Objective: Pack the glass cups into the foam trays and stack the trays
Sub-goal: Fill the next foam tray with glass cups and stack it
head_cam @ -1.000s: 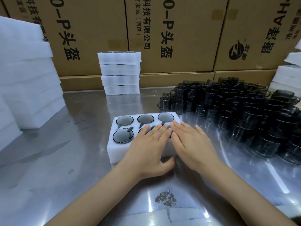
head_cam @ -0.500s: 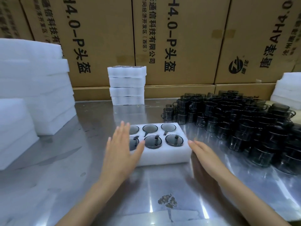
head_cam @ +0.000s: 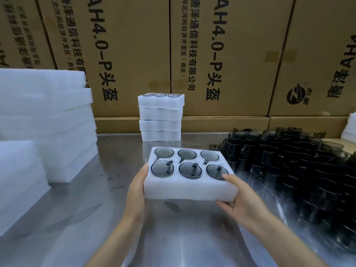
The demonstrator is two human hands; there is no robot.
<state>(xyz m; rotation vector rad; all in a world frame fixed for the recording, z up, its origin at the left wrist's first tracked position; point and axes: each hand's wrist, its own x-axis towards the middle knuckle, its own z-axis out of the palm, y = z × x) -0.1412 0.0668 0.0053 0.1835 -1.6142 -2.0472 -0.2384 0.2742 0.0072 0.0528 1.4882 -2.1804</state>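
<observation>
We see a wall of brown cardboard cartons (head_cam: 221, 54) with black printing behind the shiny steel bench (head_cam: 183, 237). At the left stand tall piles of plain white foam slabs (head_cam: 48, 116), and more white foam (head_cam: 349, 128) shows at the right edge. A large heap of dark smoked-glass handled cups (head_cam: 298, 170) fills the right side of the bench. Against the cartons sits a stack of four filled white foam trays (head_cam: 160, 118); glass rims show in its top tray. The bench between that stack and our tray is bare steel.

We hold a white rectangular foam tray (head_cam: 188, 187) up off the bench, in front of that stack. Its long axis runs left to right, its top face tipped slightly toward us. Six smoked-glass cups (head_cam: 189, 168) sit in its round pockets, two rows of three, mouths up, handles lying in slots.

Our left hand (head_cam: 136, 191) grips the tray's left end, thumb on the top edge. Our right hand (head_cam: 240, 199) grips the near right corner, thumb on top and fingers curled beneath.
</observation>
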